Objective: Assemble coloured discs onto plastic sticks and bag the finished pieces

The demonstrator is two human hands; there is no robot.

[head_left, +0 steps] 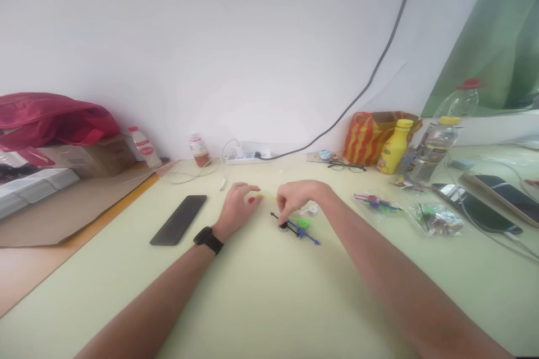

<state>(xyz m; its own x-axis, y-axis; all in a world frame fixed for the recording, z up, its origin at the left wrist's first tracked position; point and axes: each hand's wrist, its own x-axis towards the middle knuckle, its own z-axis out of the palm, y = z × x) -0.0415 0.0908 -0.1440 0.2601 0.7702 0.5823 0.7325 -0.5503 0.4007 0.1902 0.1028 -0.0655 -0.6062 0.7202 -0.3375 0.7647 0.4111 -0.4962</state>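
Note:
My right hand (297, 196) reaches down with thumb and finger pinched at the round middle of a black arrow-tipped plastic piece (274, 215). Against it lies a blue arrow-tipped piece (304, 233), with a green piece (301, 223) just behind and a white piece (312, 210) farther back. My left hand (238, 208), a black watch (209, 240) on its wrist, rests on the table with fingers apart, holding nothing that I can see. Beside its fingertips are a small red piece (251, 200) and a yellow piece (259, 196), both partly hidden.
A black phone (179, 220) lies left of my left hand. Bagged plastic pieces (377, 203) and another clear bag (438, 219) lie to the right. Behind stand a yellow bottle (394, 148), a striped bag (362, 137), glasses (347, 167) and a power strip (248, 158) with cables.

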